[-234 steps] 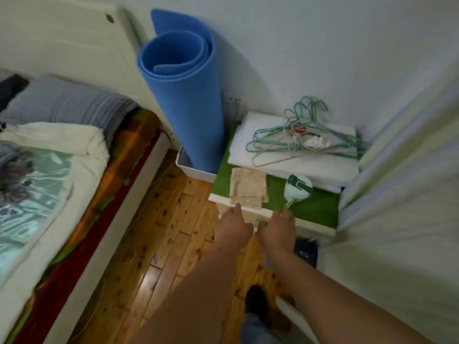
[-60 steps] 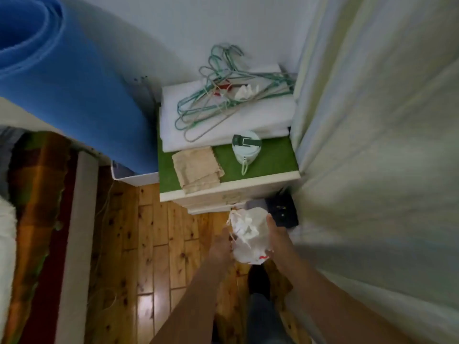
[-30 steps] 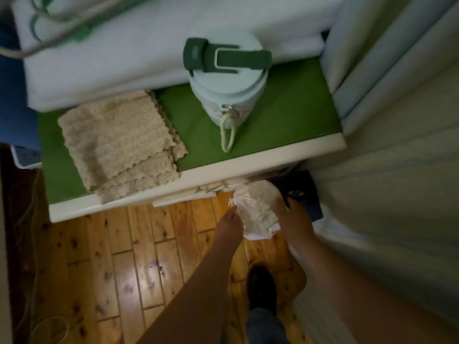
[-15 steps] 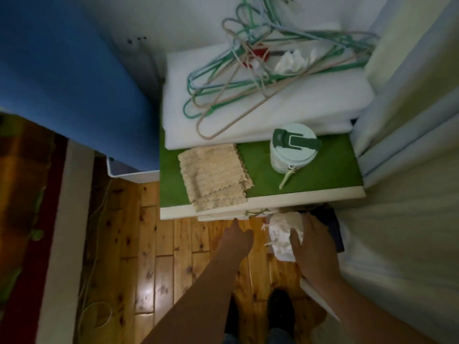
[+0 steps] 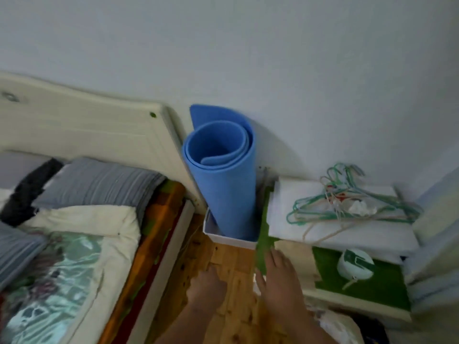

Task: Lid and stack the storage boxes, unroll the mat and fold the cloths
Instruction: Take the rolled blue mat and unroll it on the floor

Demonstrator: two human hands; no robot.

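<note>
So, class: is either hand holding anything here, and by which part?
Nothing is held: the left hand and the right hand are both empty.

Floor (image 5: 233,259) btwn bed (image 5: 74,244) & nightstand (image 5: 347,297) open; mat (image 5: 223,189), prob. in bin (image 5: 228,239), blocks back.

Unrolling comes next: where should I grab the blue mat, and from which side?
Probably grip the blue mat around its upper half, from the front: it stands upright in the white box, headboard and cabinet flanking it.
</note>
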